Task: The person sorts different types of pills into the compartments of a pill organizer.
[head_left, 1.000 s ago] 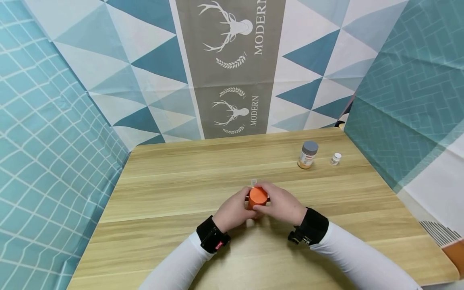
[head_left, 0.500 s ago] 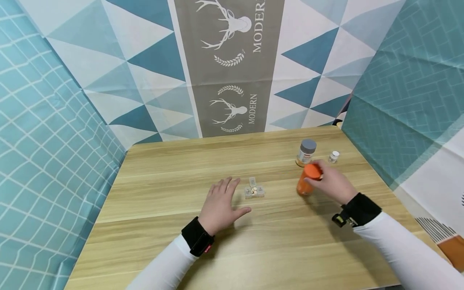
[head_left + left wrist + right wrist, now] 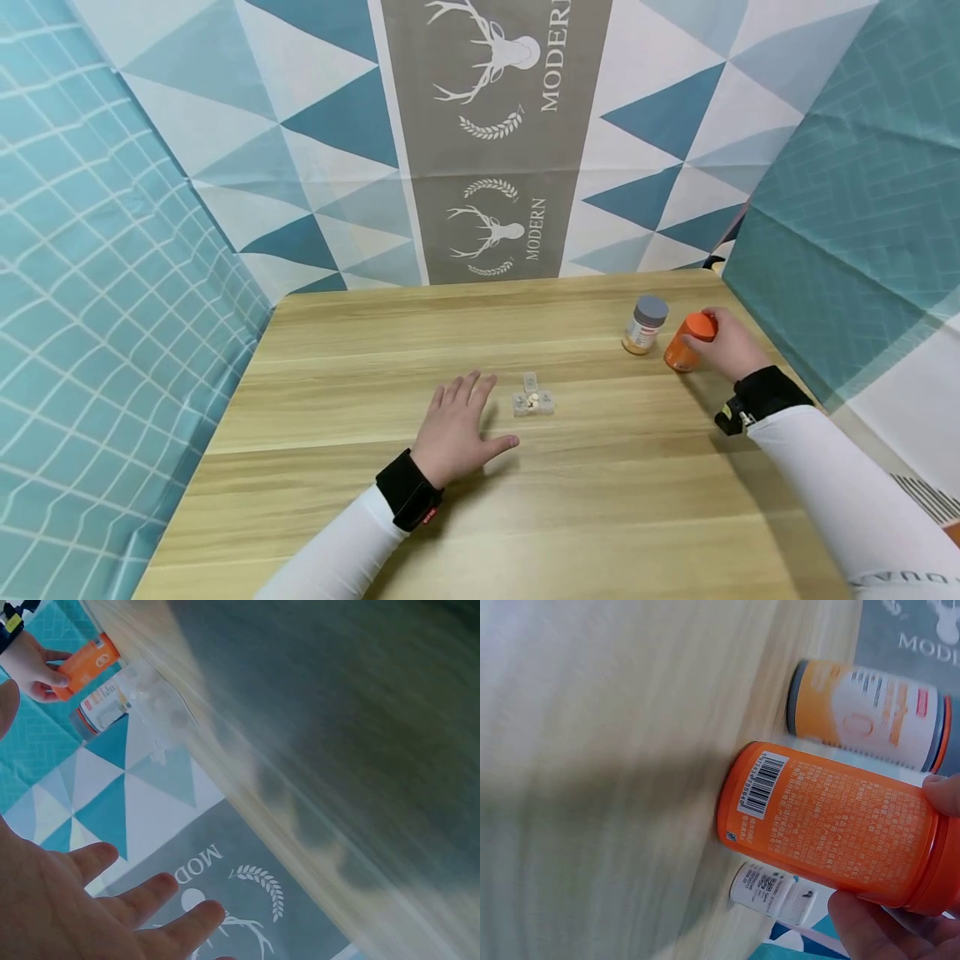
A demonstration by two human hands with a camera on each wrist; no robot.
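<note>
My right hand [image 3: 733,343] grips an orange pill bottle [image 3: 684,348] by its orange lid, at the right rear of the table. In the right wrist view its barcode and fine print face the camera, and the bottle's base is close over the wood. My left hand [image 3: 457,433] holds nothing, fingers spread, low over the table left of a small clear pill organizer [image 3: 546,402]. One lid of the organizer stands open toward the back, and cream-coloured tablets [image 3: 533,400] show in its middle compartment.
A grey-lidded supplement bottle [image 3: 643,327] stands just left of the orange one. The small white bottle [image 3: 763,889] beyond it shows in the right wrist view, hidden in the head view. Patterned cloth [image 3: 495,167] hangs behind the wooden table [image 3: 360,358].
Both hands were at the orange bottle over the organizer. The left hand let go and moved left; the right carried the bottle right and back, beside the other bottles.
</note>
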